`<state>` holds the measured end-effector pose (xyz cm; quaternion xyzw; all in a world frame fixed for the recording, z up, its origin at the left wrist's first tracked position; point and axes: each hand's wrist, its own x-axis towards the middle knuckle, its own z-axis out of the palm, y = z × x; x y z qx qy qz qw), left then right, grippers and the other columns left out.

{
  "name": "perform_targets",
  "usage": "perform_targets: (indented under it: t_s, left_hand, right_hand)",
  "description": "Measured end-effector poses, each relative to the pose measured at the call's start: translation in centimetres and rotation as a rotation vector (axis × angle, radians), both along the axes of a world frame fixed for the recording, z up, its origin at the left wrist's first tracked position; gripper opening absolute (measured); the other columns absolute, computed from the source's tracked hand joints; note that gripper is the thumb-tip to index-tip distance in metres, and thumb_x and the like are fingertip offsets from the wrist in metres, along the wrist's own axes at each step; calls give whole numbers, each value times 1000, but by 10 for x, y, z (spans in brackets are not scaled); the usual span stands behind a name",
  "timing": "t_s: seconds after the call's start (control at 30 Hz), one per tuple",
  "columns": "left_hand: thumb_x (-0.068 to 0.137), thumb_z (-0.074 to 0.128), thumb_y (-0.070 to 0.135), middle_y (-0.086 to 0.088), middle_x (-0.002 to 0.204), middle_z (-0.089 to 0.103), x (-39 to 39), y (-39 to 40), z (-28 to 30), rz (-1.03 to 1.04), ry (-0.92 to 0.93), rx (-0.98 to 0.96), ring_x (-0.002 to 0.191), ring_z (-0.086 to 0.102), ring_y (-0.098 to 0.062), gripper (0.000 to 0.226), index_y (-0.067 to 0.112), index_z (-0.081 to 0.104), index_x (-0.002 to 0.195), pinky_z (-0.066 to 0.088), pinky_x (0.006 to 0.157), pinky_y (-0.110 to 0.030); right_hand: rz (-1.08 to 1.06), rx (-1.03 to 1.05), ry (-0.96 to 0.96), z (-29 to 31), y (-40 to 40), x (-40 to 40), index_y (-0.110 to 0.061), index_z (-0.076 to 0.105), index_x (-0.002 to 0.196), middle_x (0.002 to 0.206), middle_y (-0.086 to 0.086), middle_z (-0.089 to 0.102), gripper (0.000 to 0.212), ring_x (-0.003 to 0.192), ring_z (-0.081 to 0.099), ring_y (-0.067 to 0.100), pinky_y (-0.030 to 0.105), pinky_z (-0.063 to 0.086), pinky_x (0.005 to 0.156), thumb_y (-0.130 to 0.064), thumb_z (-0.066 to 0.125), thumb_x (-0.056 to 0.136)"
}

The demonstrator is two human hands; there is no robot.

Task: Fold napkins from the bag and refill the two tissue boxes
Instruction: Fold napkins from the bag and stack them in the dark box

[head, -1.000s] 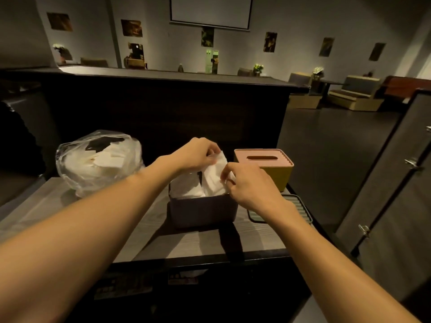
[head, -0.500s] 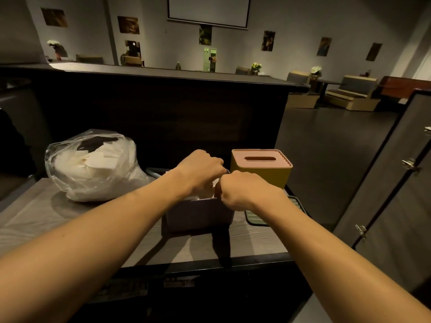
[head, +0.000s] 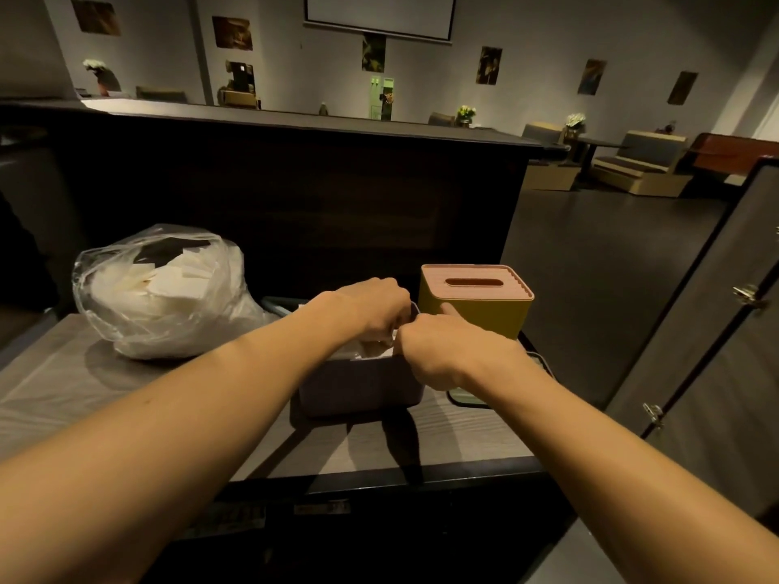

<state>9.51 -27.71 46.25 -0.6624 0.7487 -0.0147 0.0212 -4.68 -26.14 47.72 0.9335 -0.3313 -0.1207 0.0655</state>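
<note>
— What is the person wearing on the arms?
— Nothing shows: both forearms are bare from the near edge up to the wrists, no sleeve in sight.
— And the left hand (head: 371,307) and right hand (head: 442,351)?
— Bare too, no glove, ring or watch visible.

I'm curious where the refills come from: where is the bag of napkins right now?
The clear bag of napkins sits on the left of the counter, left of the open grey box under both hands.
</note>
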Motion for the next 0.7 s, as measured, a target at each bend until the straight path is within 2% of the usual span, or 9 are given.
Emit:
perform_targets:
  t_s: [0.13, 0.2, 0.27, 0.3, 0.4, 0.47, 0.57, 0.6, 0.7]
  left_hand:
    - [99, 64, 20, 9, 76, 51, 1, -2, -2, -8, 24, 5, 69, 53, -8, 11, 15, 71, 107, 46, 71, -27]
    - [97, 67, 19, 4, 81, 59, 4, 2, 4, 0, 55, -26, 73, 58, -14, 3, 18, 70, 98, 47, 68, -30]
    - [93, 70, 18, 1, 83, 65, 12, 12, 14, 18, 120, -103, 79, 65, -21, 7, 22, 69, 88, 51, 69, -34]
    - [93, 70, 17, 0, 86, 69, 18, 17, 18, 22, 159, -142, 82, 68, -23, 7, 23, 72, 89, 55, 73, -37]
    - [92, 70, 12, 3, 97, 74, 43, 35, 29, 42, 221, -232, 87, 71, -17, 21, 22, 78, 108, 61, 84, -40]
    - [92, 71, 11, 5, 93, 74, 68, 53, 36, 66, 258, -274, 85, 71, -13, 19, 22, 79, 105, 61, 84, -40]
    - [91, 73, 10, 2, 96, 78, 114, 84, 47, 145, 277, -324, 90, 72, -14, 19, 20, 80, 104, 59, 88, -39]
    - [91, 72, 8, 1, 99, 78, 130, 95, 49, 180, 285, -347, 92, 72, -13, 21, 19, 80, 106, 58, 90, -37]
    - [94, 69, 5, -1, 106, 77, 180, 126, 48, 308, 356, -430, 98, 71, -12, 23, 15, 79, 113, 55, 90, -26]
  right_hand:
    - [26, 17, -19, 4, -3, 0, -14, 64, 107, 94, 0, 52, 14, 121, 55, 28, 56, 20, 120, -4, 56, 101]
    - [6, 22, -81, 12, -6, -2, -17, 69, 118, 102, -2, 60, 22, 118, 56, 25, 53, 25, 116, -9, 56, 102]
    - [-27, -16, -169, 26, -9, 0, -31, 70, 124, 113, -5, 68, 31, 117, 57, 22, 48, 30, 112, -14, 60, 100]
    - [-34, -50, -210, 33, -10, 2, -35, 70, 122, 112, -6, 69, 33, 115, 58, 22, 46, 31, 108, -15, 61, 98]
    - [-16, -115, -294, 48, -9, 20, -41, 68, 124, 113, -9, 72, 37, 115, 60, 22, 42, 31, 103, -15, 58, 99]
    - [39, -109, -342, 52, -4, 44, -43, 67, 128, 118, -12, 73, 41, 120, 61, 19, 42, 31, 104, -16, 55, 100]
    - [124, 8, -473, 48, 8, 91, -40, 68, 129, 120, -10, 73, 42, 118, 64, 19, 45, 42, 110, -15, 56, 98]
    - [148, 78, -529, 45, 12, 108, -37, 69, 129, 122, -7, 73, 41, 116, 65, 19, 45, 48, 108, -13, 57, 98]
    - [241, 215, -626, 35, 23, 159, -28, 68, 133, 131, -1, 69, 38, 115, 65, 16, 34, 55, 100, -13, 61, 99]
